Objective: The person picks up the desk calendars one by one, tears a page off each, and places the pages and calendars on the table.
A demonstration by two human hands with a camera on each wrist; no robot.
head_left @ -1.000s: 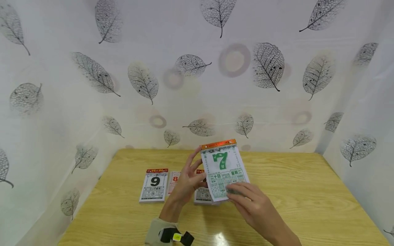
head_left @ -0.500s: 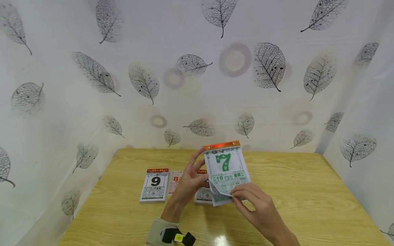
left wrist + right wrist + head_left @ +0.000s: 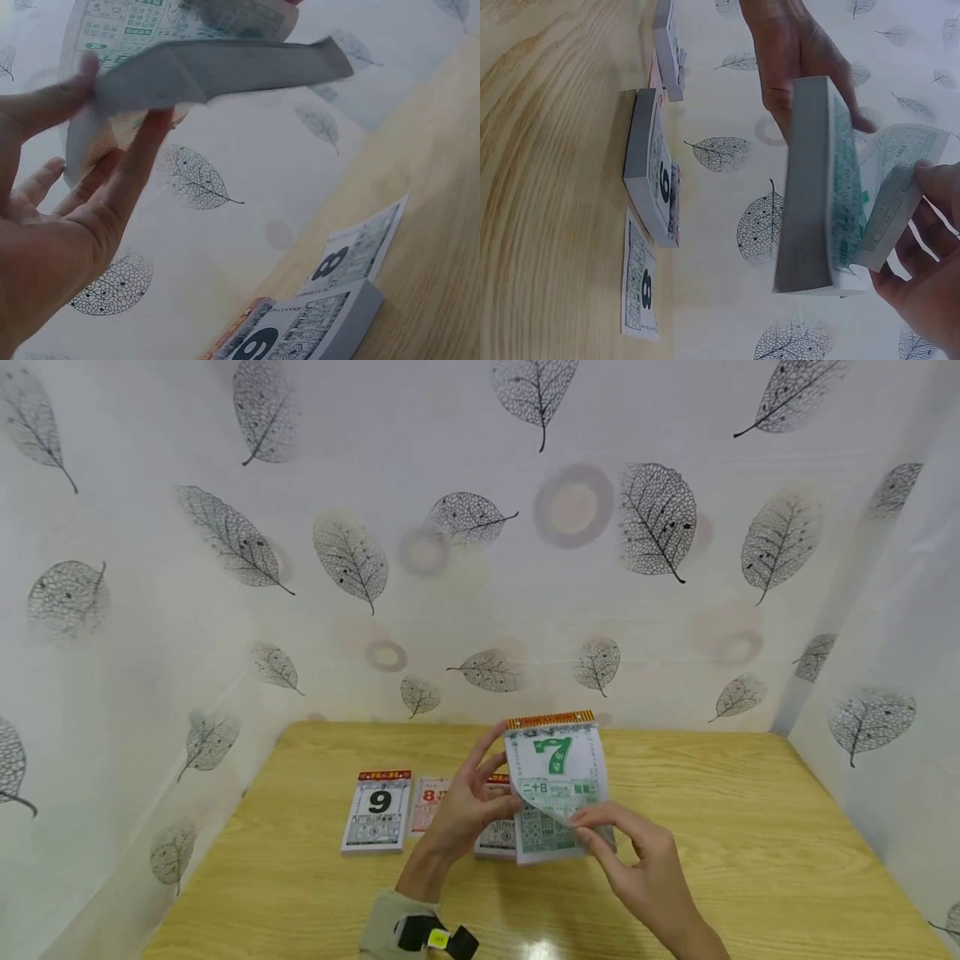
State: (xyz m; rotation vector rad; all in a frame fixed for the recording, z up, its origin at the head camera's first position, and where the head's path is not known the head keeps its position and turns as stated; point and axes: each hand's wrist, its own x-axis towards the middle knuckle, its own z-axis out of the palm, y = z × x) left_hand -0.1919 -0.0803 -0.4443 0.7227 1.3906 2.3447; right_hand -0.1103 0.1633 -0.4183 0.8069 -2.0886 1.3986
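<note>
My left hand [image 3: 468, 810] holds a thick tear-off calendar pad [image 3: 557, 793] upright above the wooden table [image 3: 750, 843], fingers behind it and thumb on its left edge. Its top page shows a green 7 [image 3: 558, 755] under an orange header. My right hand [image 3: 645, 860] pinches the bottom of that top page and curls it upward, baring the page beneath. In the right wrist view the pad [image 3: 814, 187] is seen edge-on with the lifted page [image 3: 891, 199] bent away. In the left wrist view the pad [image 3: 210, 71] lies across my left fingers [image 3: 135, 165].
On the table lie a calendar pad showing 9 [image 3: 377, 812], a loose red page showing 8 [image 3: 426, 802], and another pad [image 3: 497, 835] partly hidden behind my left hand. Leaf-patterned white walls enclose the table at the back and both sides.
My right hand has gone from lying flat on the lower part of the 7 page to pinching its bottom edge and lifting it upward. The pad has shifted slightly right.
</note>
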